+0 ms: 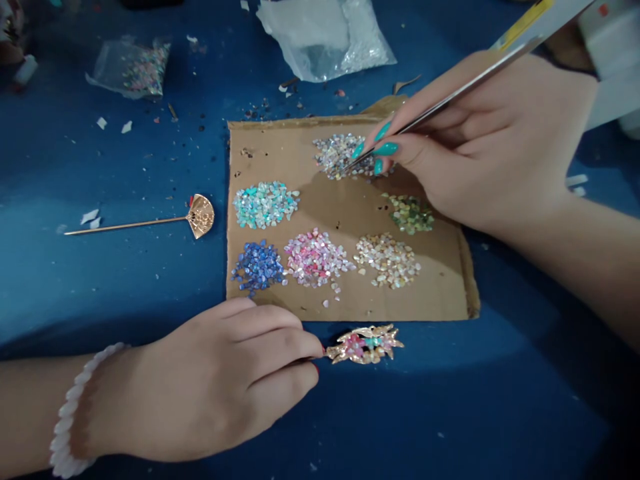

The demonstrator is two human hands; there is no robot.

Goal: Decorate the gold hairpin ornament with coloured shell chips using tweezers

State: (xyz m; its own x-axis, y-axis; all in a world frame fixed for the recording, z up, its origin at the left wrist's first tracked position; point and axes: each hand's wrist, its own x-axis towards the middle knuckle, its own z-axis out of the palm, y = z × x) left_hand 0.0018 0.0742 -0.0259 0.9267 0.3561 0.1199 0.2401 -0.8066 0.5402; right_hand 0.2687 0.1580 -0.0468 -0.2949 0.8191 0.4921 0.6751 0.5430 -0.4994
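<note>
My left hand [215,380] pinches one end of the ornament [367,345], just beside the cardboard [435,293]; my right hand [490,147] closes around the tweezers [470,87], tip at the pale chips [334,152]. Such small pieces call for a light, steady squeeze.

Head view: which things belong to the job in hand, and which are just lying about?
Likely in the job:
slim silver metal tool, in the right hand
gold ornament with pink and turquoise flowers, at the left hand
brown cardboard sheet bearing six piles of coloured chips

Likely just lying about:
gold pin with fan-shaped head
two clear plastic bags
small white scraps
</note>
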